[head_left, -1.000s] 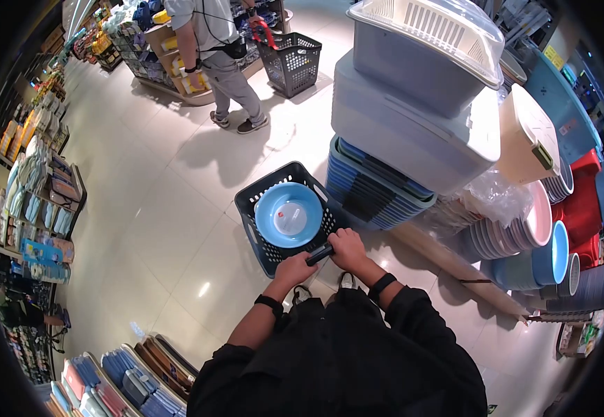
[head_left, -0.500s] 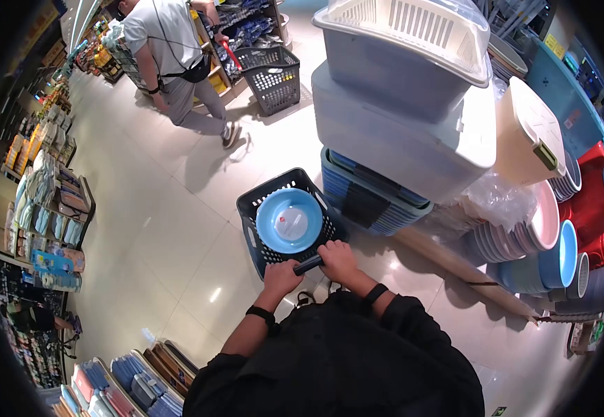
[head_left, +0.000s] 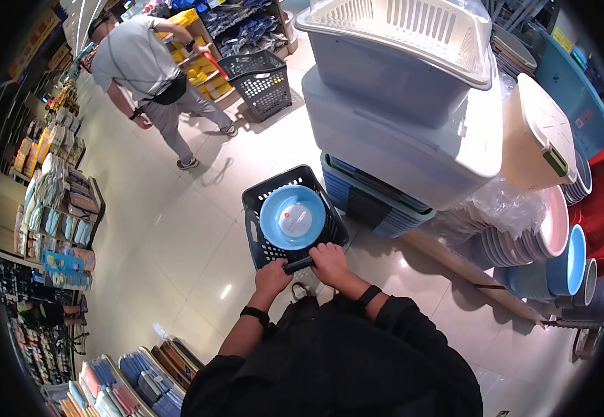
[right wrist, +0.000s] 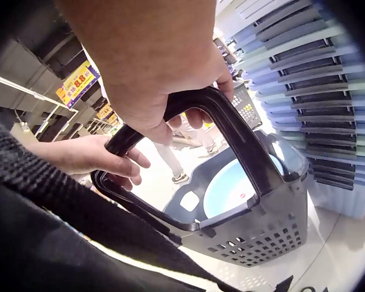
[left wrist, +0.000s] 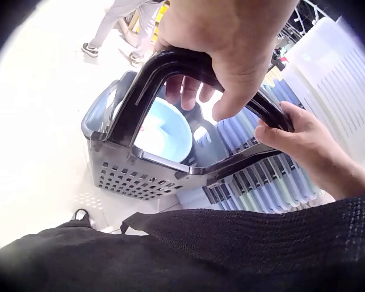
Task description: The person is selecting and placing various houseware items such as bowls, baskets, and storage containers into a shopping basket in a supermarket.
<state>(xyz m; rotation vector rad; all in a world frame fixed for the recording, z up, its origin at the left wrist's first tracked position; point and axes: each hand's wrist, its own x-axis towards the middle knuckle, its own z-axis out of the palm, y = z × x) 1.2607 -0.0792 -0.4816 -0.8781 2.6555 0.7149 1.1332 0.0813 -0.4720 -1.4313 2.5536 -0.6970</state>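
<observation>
A dark grey shopping basket (head_left: pixel 252 221) with perforated sides stands in front of the wearer's feet, and a round light blue basin (head_left: pixel 293 217) lies in it. Both hands grip its black handle (head_left: pixel 298 265), the left hand (head_left: pixel 272 279) at one end and the right hand (head_left: pixel 329 264) at the other. In the left wrist view, the left hand (left wrist: pixel 222 48) has its fingers curled over the handle (left wrist: pixel 147 79). The right wrist view shows the right hand (right wrist: pixel 164 79) wrapped round the handle (right wrist: pixel 240 137) too.
Stacked storage boxes (head_left: pixel 399 132) rise close on the right, beside basins (head_left: pixel 567 260) along a low ledge (head_left: pixel 476 278). Ahead on the left, a person (head_left: pixel 145 76) holds another basket (head_left: pixel 263 87). Shelves (head_left: pixel 72 208) line the left; goods (head_left: pixel 135 375) fill the lower left.
The person ahead has moved left with their basket trailing. The stacked boxes look nearer. Both hands keep their grip on the handle, and the basin stays in the basket.
</observation>
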